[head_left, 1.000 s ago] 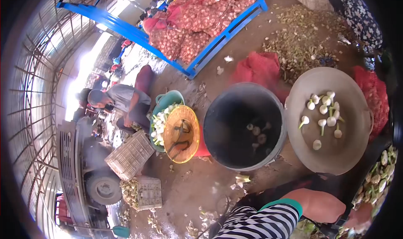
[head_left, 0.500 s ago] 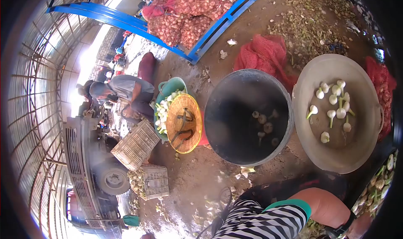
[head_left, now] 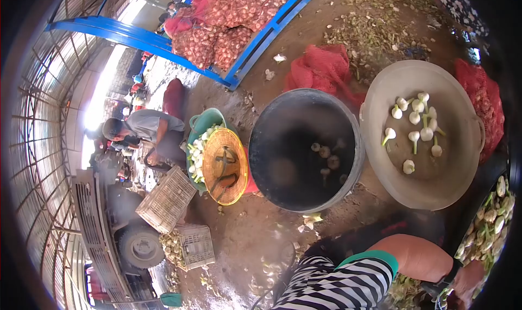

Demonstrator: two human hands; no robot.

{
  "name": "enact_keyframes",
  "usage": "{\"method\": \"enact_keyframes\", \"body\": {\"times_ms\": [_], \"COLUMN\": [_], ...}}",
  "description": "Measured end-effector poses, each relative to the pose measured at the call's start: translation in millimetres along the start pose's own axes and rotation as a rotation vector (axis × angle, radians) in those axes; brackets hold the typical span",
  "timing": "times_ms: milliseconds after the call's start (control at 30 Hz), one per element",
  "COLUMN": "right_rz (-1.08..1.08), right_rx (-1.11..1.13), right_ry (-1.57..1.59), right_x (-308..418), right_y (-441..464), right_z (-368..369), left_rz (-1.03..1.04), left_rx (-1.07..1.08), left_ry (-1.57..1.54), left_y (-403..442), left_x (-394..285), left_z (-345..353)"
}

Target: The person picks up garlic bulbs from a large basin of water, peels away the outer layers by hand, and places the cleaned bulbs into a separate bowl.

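My left hand (head_left: pixel 468 280), below a striped sleeve and a dark wristwatch, is at the lower right, beside a heap of garlic with stalks (head_left: pixel 496 217). Its fingers look curled; dimness at the edge of the view hides what they hold. My right hand is out of view. A wide grey basin (head_left: pixel 380 168) holds several trimmed white garlic bulbs (head_left: pixel 414 137) with short green stems. Against it stands a large black tub (head_left: pixel 261 163) with several bulbs inside, dim in shadow.
A yellow woven basket (head_left: pixel 209 171) with dark tools rests against a green tub (head_left: pixel 216 114) of garlic. Plastic crates (head_left: pixel 166 198), red mesh sacks (head_left: pixel 321 68), and a blue frame (head_left: pixel 261 43) beside bagged garlic stand around. A person (head_left: pixel 149 125) sits near a truck (head_left: pixel 92 223).
The view has shifted, so the tubs and basin appear farther left. My left hand has come more fully into view, its fingers bent downward in the picture. The bulbs in the basin lie the same.
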State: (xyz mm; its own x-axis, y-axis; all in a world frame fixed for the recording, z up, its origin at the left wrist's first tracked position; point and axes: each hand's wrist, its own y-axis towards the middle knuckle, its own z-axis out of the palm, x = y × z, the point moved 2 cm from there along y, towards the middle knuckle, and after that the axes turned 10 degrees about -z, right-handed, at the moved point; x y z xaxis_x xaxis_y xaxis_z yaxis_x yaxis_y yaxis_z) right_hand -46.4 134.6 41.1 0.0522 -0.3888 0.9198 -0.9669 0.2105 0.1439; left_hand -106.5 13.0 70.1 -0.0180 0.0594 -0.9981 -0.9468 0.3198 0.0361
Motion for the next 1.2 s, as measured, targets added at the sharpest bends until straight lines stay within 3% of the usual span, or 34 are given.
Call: {"method": "enact_keyframes", "body": {"times_ms": [767, 933, 967, 1033, 1067, 1100, 1133, 1167, 1200], "right_rz": [0.104, 0.229, 0.166, 0.058, 0.053, 0.047, 0.063, 0.064, 0.086], "right_rx": [-0.042, -0.129, -0.059, 0.032, -0.014, -0.059, -0.081, -0.109, -0.067], "right_ry": [0.129, 0.464, 0.281, -0.114, -0.105, -0.096, -0.171, 0.040, -0.129], "right_x": [6, 35, 31, 21, 33, 45, 83, 75, 110], "right_y": [1, 6, 12, 20, 15, 12, 10, 7, 8], "right_z": [-2, -15, -23, -44, -36, -29, -7, -11, 3], "left_rz": [0.069, 0.073, 0.078, 0.034, 0.004, -0.210, -0.263, -0.318, -0.374], "left_rx": [-0.086, -0.117, -0.133, -0.188, -0.204, -0.101, -0.059, -0.019, 0.019], "left_ry": [0.071, 0.065, 0.058, 0.019, -0.018, -0.122, -0.157, -0.190, -0.221], "left_y": [24, 23, 22, 17, 15, 15, 7, 0, -6], "left_x": [10, 3, 1, -4, -7, -12, -21, -31, -41], "left_z": [10, 9, 8, 10, 10, 2, -11, -23, -35]}}
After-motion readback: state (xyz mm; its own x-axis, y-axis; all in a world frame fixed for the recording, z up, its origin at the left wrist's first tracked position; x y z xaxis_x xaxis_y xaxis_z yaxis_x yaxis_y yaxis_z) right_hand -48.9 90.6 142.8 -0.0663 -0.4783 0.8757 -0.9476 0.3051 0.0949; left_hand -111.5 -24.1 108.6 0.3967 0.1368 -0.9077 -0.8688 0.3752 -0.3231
